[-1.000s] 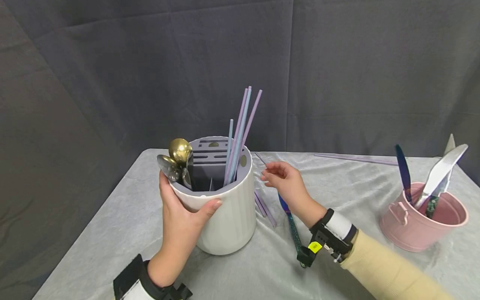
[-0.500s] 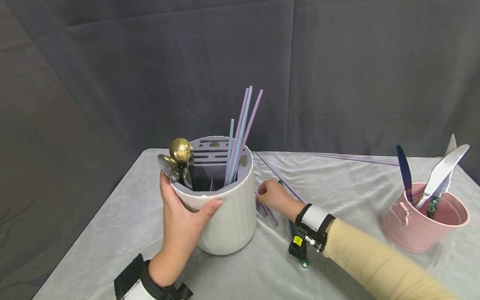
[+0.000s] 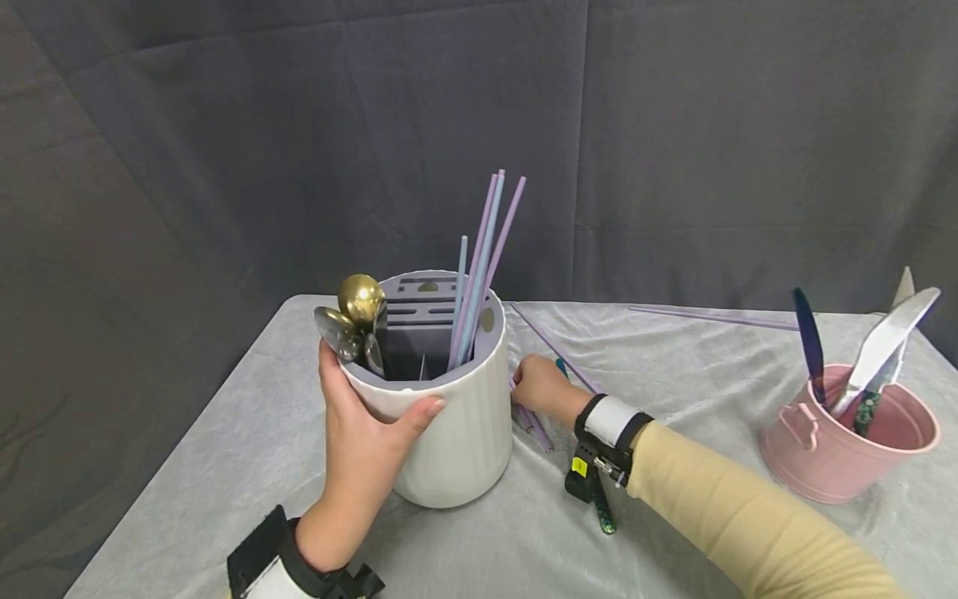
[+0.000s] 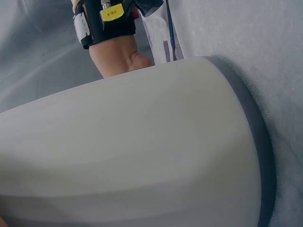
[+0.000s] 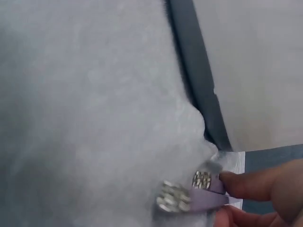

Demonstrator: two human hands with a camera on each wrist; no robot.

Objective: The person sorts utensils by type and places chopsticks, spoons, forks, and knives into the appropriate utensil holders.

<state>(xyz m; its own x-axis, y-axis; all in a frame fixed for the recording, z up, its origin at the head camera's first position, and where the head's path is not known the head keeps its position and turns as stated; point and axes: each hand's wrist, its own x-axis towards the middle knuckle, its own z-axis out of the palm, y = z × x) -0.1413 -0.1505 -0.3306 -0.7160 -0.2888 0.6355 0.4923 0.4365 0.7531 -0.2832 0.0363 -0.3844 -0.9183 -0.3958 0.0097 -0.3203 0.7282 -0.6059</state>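
I have my left grip (image 3: 367, 449) wrapped around the rim of a white, ribbed, round holder (image 3: 456, 441); gold and silver metal spoons (image 3: 361, 299) bunch just above its fingers, and pale blue and lilac sticks (image 3: 486, 249) stand further right. My right grip (image 3: 550, 387) pinches slim lilac sticks with patterned metallic ends (image 5: 206, 201), low at the cloth-covered table (image 3: 688, 374), just beside the holder. Well right of that grip sits a pink bucket (image 3: 816, 466) with knives (image 3: 883, 341).
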